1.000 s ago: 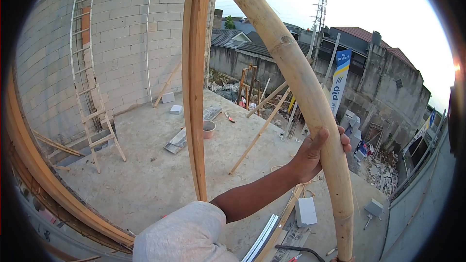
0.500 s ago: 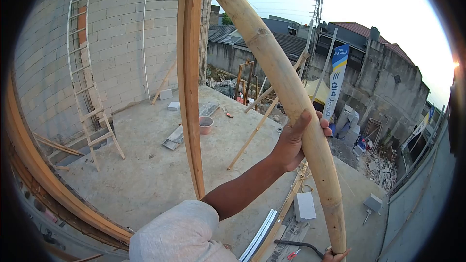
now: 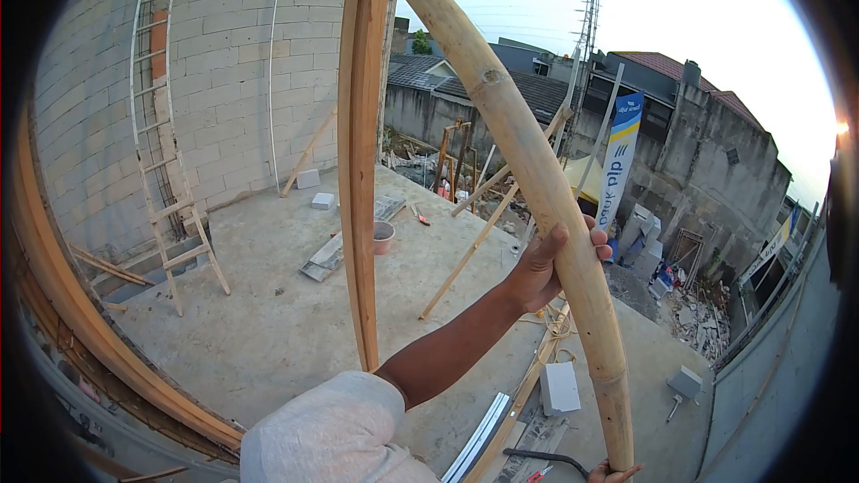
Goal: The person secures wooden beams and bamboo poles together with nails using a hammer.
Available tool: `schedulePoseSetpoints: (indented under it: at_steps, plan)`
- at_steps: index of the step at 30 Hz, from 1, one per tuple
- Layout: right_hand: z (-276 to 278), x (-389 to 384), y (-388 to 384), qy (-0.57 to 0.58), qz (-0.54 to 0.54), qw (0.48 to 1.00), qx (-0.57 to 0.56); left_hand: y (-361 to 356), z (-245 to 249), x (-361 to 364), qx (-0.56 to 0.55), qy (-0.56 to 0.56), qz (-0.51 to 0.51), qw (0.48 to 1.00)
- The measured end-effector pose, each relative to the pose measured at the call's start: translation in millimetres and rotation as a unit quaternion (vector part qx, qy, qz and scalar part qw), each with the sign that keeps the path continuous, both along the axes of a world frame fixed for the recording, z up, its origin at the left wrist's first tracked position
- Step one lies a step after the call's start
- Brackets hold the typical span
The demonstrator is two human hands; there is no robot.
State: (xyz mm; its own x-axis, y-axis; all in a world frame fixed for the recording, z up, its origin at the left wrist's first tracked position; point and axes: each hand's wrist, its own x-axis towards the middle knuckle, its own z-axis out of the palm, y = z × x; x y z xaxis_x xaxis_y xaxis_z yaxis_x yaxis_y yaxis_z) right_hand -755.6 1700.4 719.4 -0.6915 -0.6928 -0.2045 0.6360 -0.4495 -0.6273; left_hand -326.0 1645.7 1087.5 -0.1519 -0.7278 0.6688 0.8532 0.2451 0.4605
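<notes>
Bamboo pole [image 3: 537, 161] has swung slightly left, farther from the banner [image 3: 619, 161]; left hand [image 3: 537, 273] grasps its middle, fingers wrapped, while right hand [image 3: 610, 475], partly cropped, clasps its low end.

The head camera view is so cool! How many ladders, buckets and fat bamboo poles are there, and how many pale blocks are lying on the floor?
Ladders: 1
Buckets: 1
Fat bamboo poles: 1
Pale blocks on the floor: 4
Total: 7

Pale block wall [image 3: 237, 63] left of me; bare concrete floor [image 3: 268, 304]; weathered grey building [image 3: 716, 152] beyond; pale daylight.
</notes>
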Motion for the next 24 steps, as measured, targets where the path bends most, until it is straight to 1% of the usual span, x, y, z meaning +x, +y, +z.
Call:
schedulePoseSetpoints:
  at_steps: [2, 3, 5, 7, 9, 10, 11, 12, 13, 14, 15, 17, 18, 19, 20, 21, 22, 23, 24]
  plan:
    - [6.4, 5.8, 4.5, -0.043, -0.016, 0.997, -0.061, 1.3, -1.7, 2.4, 0.011, -0.018, -0.011, 1.0]
    - [6.7, 7.9, 6.0, -0.043, -0.015, 0.997, -0.057, 2.9, -2.8, 2.9, 0.015, -0.018, -0.01, 1.0]
    - [4.2, 8.0, 2.6, -0.074, 0.007, 0.995, -0.061, 4.5, -3.2, 4.0, 0.005, -0.048, 0.049, 0.998]
    - [-0.9, 7.8, 4.1, -0.105, 0.021, 0.992, -0.061, 6.2, -11.7, 9.8, 0.01, -0.057, 0.055, 0.997]
    - [-2.3, 17.7, 25.0, -0.13, 0.026, 0.989, -0.067, 6.9, -32.0, 16.3, 0.009, -0.1, 0.141, 0.985]
    - [10.2, 37.4, 35.8, -0.14, 0.023, 0.987, -0.074, 10.3, -44.6, 19.7, 0.012, -0.11, 0.153, 0.982]
    - [30.6, 61.2, 43.3, -0.193, -0.006, 0.98, -0.05, 17.1, -60.6, 23.4, 0.017, -0.122, 0.157, 0.98]
    - [44.2, 82.6, 50.9, -0.185, -0.045, 0.982, -0.01, 27.9, -79.3, 27.7, 0.032, -0.172, 0.169, 0.97]
    - [32.7, 88.8, 61.9, -0.164, -0.002, 0.987, -0.004, 37.1, -98.0, 34.8, 0.044, -0.225, 0.174, 0.958]
    - [15.3, 96.1, 72.6, -0.134, 0.037, 0.99, 0.033, 47.6, -125.8, 41.3, 0.08, -0.3, 0.178, 0.934]
    - [3.9, 109.6, 82.9, -0.094, 0.05, 0.988, 0.113, 61.1, -161.2, 48.7, 0.108, -0.374, 0.186, 0.902]
    - [-31.0, 141.3, 116.7, -0.02, 0.104, 0.973, 0.205, 92.2, -249.6, 70.0, 0.235, -0.5, 0.138, 0.822]
    - [-47.5, 156.5, 133.6, 0.029, 0.146, 0.958, 0.247, 115.9, -286.9, 76.6, 0.335, -0.555, 0.119, 0.752]
    - [-76.2, 170.8, 152.9, 0.045, 0.181, 0.941, 0.282, 143.2, -331.7, 89.4, 0.375, -0.626, 0.105, 0.676]
    - [-96.6, 185.2, 176.4, 0.055, 0.23, 0.922, 0.308, 174.1, -396.3, 108.9, 0.355, -0.703, 0.098, 0.608]
    - [-127.6, 194.4, 200.8, 0.057, 0.285, 0.894, 0.34, 208.1, -412.9, 117.6, 0.329, -0.761, 0.078, 0.554]
    - [-142.7, 205.4, 222.2, 0.064, 0.335, 0.851, 0.399, 239.7, -421.0, 123.0, 0.297, -0.797, 0.044, 0.525]
    - [-148.5, 218.1, 240.6, 0.065, 0.367, 0.81, 0.453, 261.1, -419.0, 122.7, 0.265, -0.827, 0.011, 0.495]
    - [-153.9, 229.2, 256.5, 0.075, 0.408, 0.782, 0.466, 270.7, -418.8, 121.5, 0.283, -0.817, 0.02, 0.502]
